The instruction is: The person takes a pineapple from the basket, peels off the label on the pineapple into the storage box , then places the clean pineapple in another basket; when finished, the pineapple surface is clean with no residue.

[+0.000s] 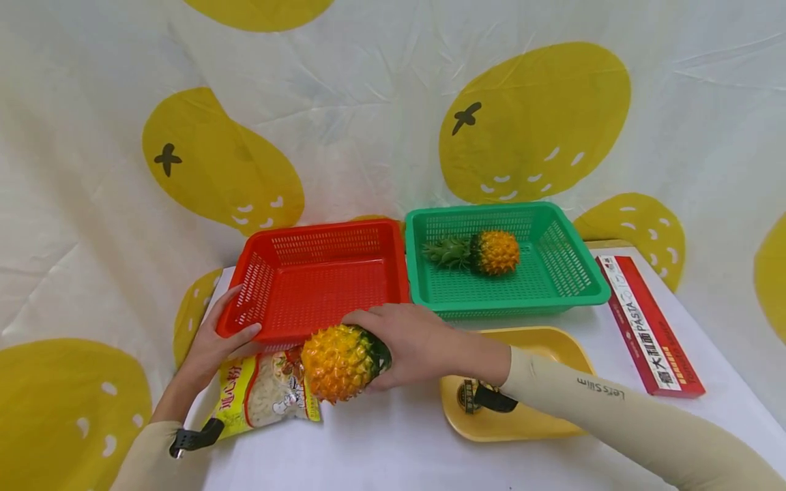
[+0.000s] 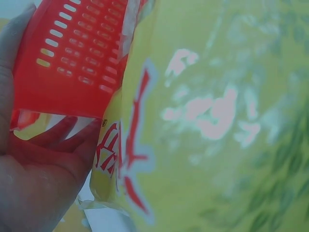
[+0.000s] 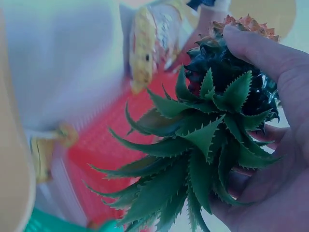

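My right hand [image 1: 408, 341] grips a toy pineapple [image 1: 336, 363] by its dark green upper part, above the table in front of the red basket [image 1: 325, 293]. In the right wrist view, the spiky leaves of the pineapple [image 3: 178, 159] spread out below the thumb. My left hand [image 1: 224, 334] holds the front left corner of the red basket. The left wrist view shows its fingers reaching under the perforated wall of the red basket [image 2: 72, 58]. Just in front of that corner lies a yellow bag of pale food pieces [image 1: 270, 392], close to the left wrist.
A green basket [image 1: 510, 303] stands right of the red one, with another pineapple [image 1: 496, 252] lying in it. A yellow tray [image 1: 522, 426] is partly under the right forearm. A red pasta box [image 1: 651, 327] lies at the table's right. A patterned curtain hangs behind.
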`<state>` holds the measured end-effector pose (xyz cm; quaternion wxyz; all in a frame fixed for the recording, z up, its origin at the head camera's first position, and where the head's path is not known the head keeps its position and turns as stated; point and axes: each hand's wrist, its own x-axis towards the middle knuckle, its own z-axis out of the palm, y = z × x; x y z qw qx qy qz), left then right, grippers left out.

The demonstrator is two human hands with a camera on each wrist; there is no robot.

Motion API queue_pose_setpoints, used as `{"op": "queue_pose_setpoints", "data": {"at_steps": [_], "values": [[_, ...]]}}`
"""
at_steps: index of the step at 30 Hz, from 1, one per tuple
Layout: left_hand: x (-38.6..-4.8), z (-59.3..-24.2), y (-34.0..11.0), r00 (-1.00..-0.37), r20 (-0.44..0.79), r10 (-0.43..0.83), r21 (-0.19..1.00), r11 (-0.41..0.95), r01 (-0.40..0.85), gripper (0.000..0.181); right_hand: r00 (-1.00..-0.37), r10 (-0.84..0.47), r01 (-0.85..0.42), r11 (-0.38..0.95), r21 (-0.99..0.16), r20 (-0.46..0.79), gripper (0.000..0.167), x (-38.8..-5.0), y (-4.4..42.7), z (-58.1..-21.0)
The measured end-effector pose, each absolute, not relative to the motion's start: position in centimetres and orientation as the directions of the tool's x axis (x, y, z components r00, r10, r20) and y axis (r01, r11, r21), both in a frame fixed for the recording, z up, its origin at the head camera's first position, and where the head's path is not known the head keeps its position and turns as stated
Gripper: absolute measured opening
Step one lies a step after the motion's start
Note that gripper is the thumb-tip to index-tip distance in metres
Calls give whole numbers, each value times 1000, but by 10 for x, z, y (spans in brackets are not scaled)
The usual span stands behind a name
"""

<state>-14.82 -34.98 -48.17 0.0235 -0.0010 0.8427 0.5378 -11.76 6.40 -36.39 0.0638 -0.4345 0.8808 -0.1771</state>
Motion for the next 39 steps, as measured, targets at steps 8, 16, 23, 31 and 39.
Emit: {"op": "queue_pose_setpoints", "data": {"at_steps": [8, 16, 23, 31, 39], "values": [[-146, -483, -351, -999, -35, 15, 906, 422, -25, 95, -658, -749, -694, 561, -451, 81, 87, -129, 93, -339], [-147, -482, -351, -999, -35, 19, 902, 431, -24, 97, -726, -681, -666, 660, -347, 100, 95, -152, 132, -324], [-146, -484, -350, -1000, -24, 14, 900, 435, -15, 95, -784, -611, -602, 704, -377, 110, 98, -178, 167, -327], [-145, -483, -351, -999, -42, 3, 904, 426, -36, 97, -845, -527, -514, 757, -404, 88, 99, -200, 196, -332], [-149, -484, -350, -999, -52, 2, 909, 415, -47, 97, -866, -499, -470, 789, -395, 36, 99, -216, 216, -356]]}}
